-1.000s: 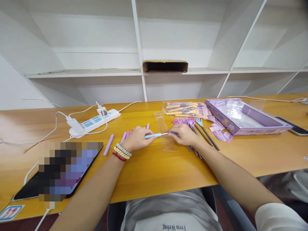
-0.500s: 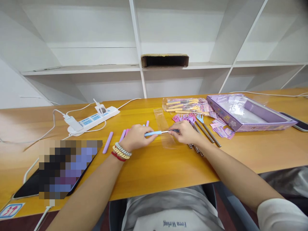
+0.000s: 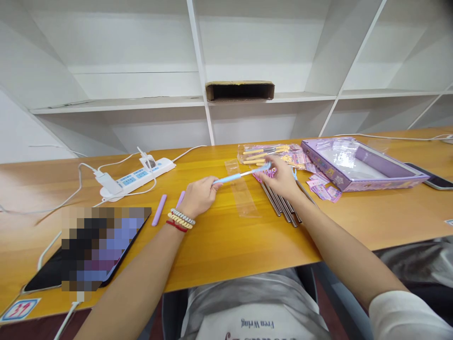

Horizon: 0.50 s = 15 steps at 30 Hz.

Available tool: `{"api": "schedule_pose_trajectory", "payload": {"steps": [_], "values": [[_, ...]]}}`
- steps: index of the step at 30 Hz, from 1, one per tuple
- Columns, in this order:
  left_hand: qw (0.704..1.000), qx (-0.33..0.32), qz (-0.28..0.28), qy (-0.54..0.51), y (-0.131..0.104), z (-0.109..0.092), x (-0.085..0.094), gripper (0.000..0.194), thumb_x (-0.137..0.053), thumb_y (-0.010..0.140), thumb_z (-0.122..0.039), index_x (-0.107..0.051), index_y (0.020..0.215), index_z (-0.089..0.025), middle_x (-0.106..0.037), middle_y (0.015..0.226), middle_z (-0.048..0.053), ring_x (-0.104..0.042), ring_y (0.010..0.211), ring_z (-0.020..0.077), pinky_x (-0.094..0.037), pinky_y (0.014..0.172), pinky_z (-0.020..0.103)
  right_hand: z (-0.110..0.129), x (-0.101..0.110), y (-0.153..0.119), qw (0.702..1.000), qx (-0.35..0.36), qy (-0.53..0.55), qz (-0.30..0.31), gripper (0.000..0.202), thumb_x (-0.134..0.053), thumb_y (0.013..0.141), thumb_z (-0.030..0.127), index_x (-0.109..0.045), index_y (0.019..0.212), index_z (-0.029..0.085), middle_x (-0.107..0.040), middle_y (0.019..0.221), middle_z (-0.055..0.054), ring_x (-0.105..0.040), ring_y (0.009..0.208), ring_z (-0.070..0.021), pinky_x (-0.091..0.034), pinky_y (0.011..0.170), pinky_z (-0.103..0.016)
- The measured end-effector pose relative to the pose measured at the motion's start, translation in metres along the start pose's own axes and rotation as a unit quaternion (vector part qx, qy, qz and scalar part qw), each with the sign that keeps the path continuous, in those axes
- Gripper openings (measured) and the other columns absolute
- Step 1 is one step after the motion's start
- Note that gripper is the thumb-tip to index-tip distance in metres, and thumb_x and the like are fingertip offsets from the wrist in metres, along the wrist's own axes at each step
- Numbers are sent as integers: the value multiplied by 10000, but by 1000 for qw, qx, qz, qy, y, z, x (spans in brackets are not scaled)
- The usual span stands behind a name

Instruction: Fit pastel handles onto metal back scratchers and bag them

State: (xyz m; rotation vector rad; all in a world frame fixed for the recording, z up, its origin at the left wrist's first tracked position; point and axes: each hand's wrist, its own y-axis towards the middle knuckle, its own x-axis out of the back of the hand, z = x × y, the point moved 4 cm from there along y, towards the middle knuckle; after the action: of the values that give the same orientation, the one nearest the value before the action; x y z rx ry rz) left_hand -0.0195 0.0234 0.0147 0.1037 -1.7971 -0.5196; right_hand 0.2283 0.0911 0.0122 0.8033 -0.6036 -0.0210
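Note:
A light-blue back scratcher (image 3: 230, 178) spans the gap between my hands, tilted up to the right, with a short metal rod showing. My left hand (image 3: 201, 194) is closed on the end of its blue handle. My right hand (image 3: 281, 177) pinches its blue head, partly hidden by the fingers. Under my right hand lie several metal rods (image 3: 283, 208) with pink and purple claw heads, partly covered. Two lilac tubes (image 3: 159, 210) show beside my left hand. A clear plastic sleeve (image 3: 242, 193) lies flat on the table below the scratcher.
Behind are bagged yellow back scratchers (image 3: 262, 153). Right of them stand a purple box (image 3: 368, 177) and small printed cards (image 3: 323, 187). At left lie a power strip (image 3: 138, 177) with cables and a dark tablet (image 3: 123, 245). A phone (image 3: 433, 178) rests at far right.
My right hand has moved up and right, from the metal rod to the blue head. The scratcher now tilts and more of it shows. My left hand has shifted slightly left on the handle.

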Motion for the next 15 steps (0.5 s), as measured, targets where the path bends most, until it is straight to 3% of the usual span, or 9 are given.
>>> {"api": "schedule_pose_trajectory", "payload": {"steps": [2, 3, 7, 10, 13, 15], "values": [[999, 46, -20, -6, 0, 0, 1, 358, -288, 942, -398, -572, 965, -183, -640, 663, 21, -595, 646, 179, -371, 612, 276, -6, 2, -1, 991, -98, 62, -72, 612, -682, 687, 505, -541, 1163, 148, -625, 998, -119, -571, 775, -182, -454, 711, -330], [998, 58, -22, -9, -1, -2, 0, 364, -275, 943, -410, -556, 993, -183, -632, 646, 17, -594, 628, 182, -363, 594, 276, -7, -1, -2, 983, -135, 109, -56, 620, -667, 692, 530, -529, 1163, 151, -627, 927, -97, -563, 727, -166, -453, 673, -315], [1000, 9, 6, 15, -5, -22, -9, 366, -275, 940, -437, -535, 1038, -198, -661, 754, 35, -613, 669, 193, -357, 593, 282, 11, -31, -12, 920, -162, 317, 161, 525, -577, 752, 577, -548, 1086, 173, -572, 659, 1, -523, 573, -116, -404, 534, -248], [996, -67, 49, 23, -9, -40, -17, 357, -299, 935, -444, -556, 1008, -207, -665, 771, 36, -620, 713, 198, -381, 644, 293, 23, -45, -21, 866, -178, 408, 230, 486, -522, 779, 602, -594, 965, 159, -572, 611, -3, -510, 506, -104, -346, 452, -229], [993, -103, 61, -12, -9, -42, -17, 362, -350, 914, -474, -567, 1027, -207, -673, 853, 38, -622, 815, 195, -412, 741, 303, 21, -47, -21, 843, -215, 449, 203, 453, -535, 776, 591, -610, 811, 145, -557, 547, -5, -491, 458, -95, -321, 418, -221], [996, -81, 35, -22, -5, -30, -10, 371, -370, 904, -474, -574, 1046, -199, -667, 943, 54, -609, 891, 200, -419, 792, 310, 12, -42, -17, 841, -242, 458, 154, 441, -564, 759, 584, -600, 768, 144, -543, 515, 0, -477, 433, -90, -303, 399, -214]]}}
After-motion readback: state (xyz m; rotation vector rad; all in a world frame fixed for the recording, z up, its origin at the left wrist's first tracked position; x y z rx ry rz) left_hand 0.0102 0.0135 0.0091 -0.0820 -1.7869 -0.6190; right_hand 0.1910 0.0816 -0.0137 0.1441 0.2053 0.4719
